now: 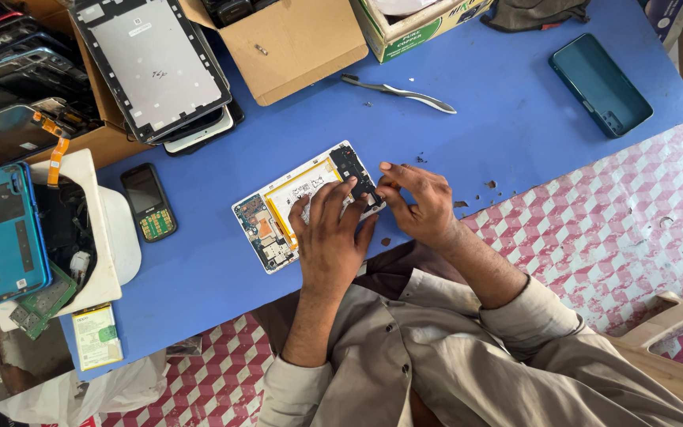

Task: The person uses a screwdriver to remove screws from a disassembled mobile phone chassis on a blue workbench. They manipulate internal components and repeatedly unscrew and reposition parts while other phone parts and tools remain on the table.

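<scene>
An opened white tablet lies back-up on the blue table, its battery and circuit boards exposed. My left hand rests flat on the tablet's right half, fingers pressing on the battery. My right hand pinches at the black board piece at the tablet's right end, thumb and fingers closed on a small part there. What sits between the fingertips is too small to make out.
Plastic tweezers lie further back. A teal phone case sits at the right, a small keypad phone at the left. Cardboard boxes, stacked tablet backs and phone parts crowd the left and back edges.
</scene>
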